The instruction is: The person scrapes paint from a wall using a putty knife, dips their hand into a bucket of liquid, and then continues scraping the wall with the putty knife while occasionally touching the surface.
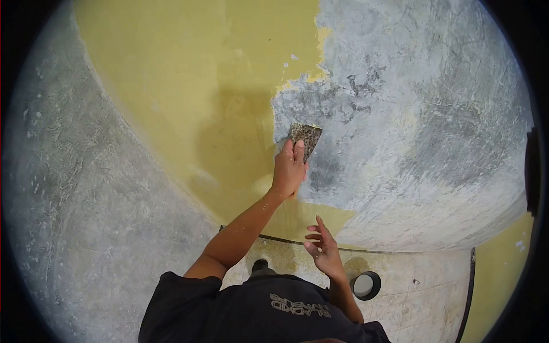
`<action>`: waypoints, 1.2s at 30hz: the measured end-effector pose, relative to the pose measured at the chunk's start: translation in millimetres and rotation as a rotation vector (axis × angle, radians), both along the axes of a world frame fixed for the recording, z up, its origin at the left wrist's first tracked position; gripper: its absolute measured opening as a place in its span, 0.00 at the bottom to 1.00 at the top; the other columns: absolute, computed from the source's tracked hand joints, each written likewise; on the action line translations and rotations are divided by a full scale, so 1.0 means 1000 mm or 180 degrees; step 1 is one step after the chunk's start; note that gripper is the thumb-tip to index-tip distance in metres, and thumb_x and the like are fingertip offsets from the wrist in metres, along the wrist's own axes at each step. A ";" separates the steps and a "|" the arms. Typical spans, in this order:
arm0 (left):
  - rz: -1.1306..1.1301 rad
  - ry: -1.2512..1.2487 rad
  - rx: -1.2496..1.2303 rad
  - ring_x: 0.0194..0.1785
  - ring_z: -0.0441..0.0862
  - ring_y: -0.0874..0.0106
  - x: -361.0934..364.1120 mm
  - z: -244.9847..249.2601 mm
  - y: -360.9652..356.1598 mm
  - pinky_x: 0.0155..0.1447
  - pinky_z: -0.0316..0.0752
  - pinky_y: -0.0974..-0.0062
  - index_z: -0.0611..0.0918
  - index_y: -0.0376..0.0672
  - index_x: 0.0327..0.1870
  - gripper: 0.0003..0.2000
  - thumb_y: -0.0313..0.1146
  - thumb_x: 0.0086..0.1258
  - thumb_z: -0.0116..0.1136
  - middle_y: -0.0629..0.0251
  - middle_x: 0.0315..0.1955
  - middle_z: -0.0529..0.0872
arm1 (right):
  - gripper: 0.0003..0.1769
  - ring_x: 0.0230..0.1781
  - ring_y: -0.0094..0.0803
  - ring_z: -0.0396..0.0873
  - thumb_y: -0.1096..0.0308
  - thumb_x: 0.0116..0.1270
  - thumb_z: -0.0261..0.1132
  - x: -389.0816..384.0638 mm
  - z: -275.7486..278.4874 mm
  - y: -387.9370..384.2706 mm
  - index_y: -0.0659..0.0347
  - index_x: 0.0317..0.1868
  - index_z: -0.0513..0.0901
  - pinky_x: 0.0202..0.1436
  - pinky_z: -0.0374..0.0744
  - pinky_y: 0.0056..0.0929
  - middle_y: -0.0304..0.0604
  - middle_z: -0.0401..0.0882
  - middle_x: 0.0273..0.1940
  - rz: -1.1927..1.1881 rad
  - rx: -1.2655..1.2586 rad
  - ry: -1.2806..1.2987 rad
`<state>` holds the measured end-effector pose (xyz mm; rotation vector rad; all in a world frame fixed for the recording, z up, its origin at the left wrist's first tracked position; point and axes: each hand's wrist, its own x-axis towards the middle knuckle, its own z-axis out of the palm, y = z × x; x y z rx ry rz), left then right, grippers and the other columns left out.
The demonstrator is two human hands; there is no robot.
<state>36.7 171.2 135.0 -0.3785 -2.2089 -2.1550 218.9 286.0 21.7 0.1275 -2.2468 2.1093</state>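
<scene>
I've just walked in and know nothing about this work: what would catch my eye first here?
Probably the wall's sharp split: yellow paint on the left, with a ragged edge against a large, scuffed grey-white area on the right. Next, near the middle, the left hand grips a speckled, flat-bladed scraper just right of that edge. Lower down, the right hand is raised with no tool in it.

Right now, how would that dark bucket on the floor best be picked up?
Probably by the rim, from above, on the side nearest the right hand. The bucket looks upright, its round mouth open and facing up, and no handle shows. The left hand is busy with the scraper. Something pale shows inside, so I'd keep it level.
</scene>
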 end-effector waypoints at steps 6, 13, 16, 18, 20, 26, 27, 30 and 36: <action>0.0666 0.0941 -0.0382 0.13 0.76 0.74 -0.011 0.039 0.015 0.18 0.70 0.73 0.70 0.40 0.30 0.20 0.47 0.78 0.48 0.62 0.11 0.74 | 0.36 0.48 0.29 0.78 0.73 0.69 0.65 0.034 -0.026 0.023 0.55 0.75 0.62 0.52 0.78 0.27 0.43 0.73 0.57 0.0166 -0.0060 -0.0278; 0.0379 0.0567 -0.0082 0.13 0.75 0.74 -0.006 0.085 0.015 0.20 0.72 0.74 0.72 0.41 0.32 0.19 0.48 0.78 0.47 0.65 0.14 0.76 | 0.43 0.60 0.46 0.72 0.68 0.58 0.73 0.027 -0.021 0.046 0.57 0.73 0.64 0.58 0.75 0.39 0.55 0.70 0.62 -0.0476 0.0915 0.0284; 0.0302 0.0320 0.0213 0.13 0.74 0.74 0.002 0.091 0.016 0.20 0.73 0.75 0.73 0.42 0.35 0.18 0.49 0.78 0.48 0.66 0.16 0.76 | 0.43 0.62 0.43 0.70 0.69 0.58 0.73 0.020 -0.003 0.049 0.56 0.74 0.64 0.59 0.74 0.38 0.52 0.69 0.63 -0.0360 0.0931 0.0431; 0.0182 0.0057 0.0370 0.12 0.74 0.74 0.007 0.092 0.019 0.20 0.73 0.74 0.73 0.42 0.36 0.18 0.49 0.78 0.48 0.66 0.16 0.76 | 0.43 0.63 0.40 0.69 0.69 0.59 0.72 0.018 0.002 0.052 0.54 0.74 0.63 0.60 0.73 0.37 0.50 0.68 0.64 -0.0268 0.0857 0.0465; 0.0045 -0.0143 0.0622 0.12 0.74 0.73 0.010 0.097 0.018 0.19 0.73 0.74 0.73 0.43 0.37 0.17 0.49 0.78 0.48 0.66 0.17 0.76 | 0.42 0.64 0.40 0.69 0.70 0.60 0.71 0.015 0.001 0.053 0.54 0.74 0.63 0.60 0.74 0.37 0.49 0.68 0.64 -0.0187 0.0879 0.0482; 0.0062 -0.0095 0.0868 0.12 0.72 0.73 0.003 0.088 0.023 0.19 0.75 0.72 0.73 0.44 0.38 0.17 0.50 0.77 0.50 0.66 0.17 0.76 | 0.38 0.61 0.45 0.71 0.68 0.63 0.69 0.003 -0.005 0.041 0.59 0.73 0.64 0.58 0.75 0.37 0.53 0.69 0.63 -0.0086 0.0629 0.0538; 0.0057 -0.0088 0.0865 0.12 0.72 0.73 0.001 0.089 0.025 0.19 0.75 0.72 0.73 0.44 0.38 0.17 0.50 0.77 0.50 0.66 0.17 0.76 | 0.38 0.61 0.45 0.71 0.68 0.63 0.69 -0.002 0.002 0.036 0.59 0.73 0.64 0.58 0.75 0.37 0.53 0.69 0.63 -0.0091 0.0626 0.0545; -0.0011 -0.0055 0.1163 0.12 0.72 0.73 0.001 0.086 0.030 0.19 0.75 0.72 0.73 0.44 0.37 0.17 0.50 0.77 0.51 0.65 0.17 0.77 | 0.43 0.61 0.41 0.71 0.69 0.69 0.63 -0.027 0.043 0.023 0.64 0.77 0.48 0.58 0.75 0.38 0.57 0.68 0.63 -0.0233 0.0210 0.1087; 0.0184 0.0039 0.1389 0.19 0.78 0.74 -0.002 0.082 0.038 0.25 0.78 0.75 0.74 0.42 0.41 0.17 0.50 0.77 0.50 0.65 0.20 0.80 | 0.46 0.47 0.31 0.78 0.61 0.75 0.59 -0.079 0.104 -0.001 0.61 0.79 0.37 0.51 0.78 0.28 0.48 0.77 0.51 0.0085 -0.0162 0.1131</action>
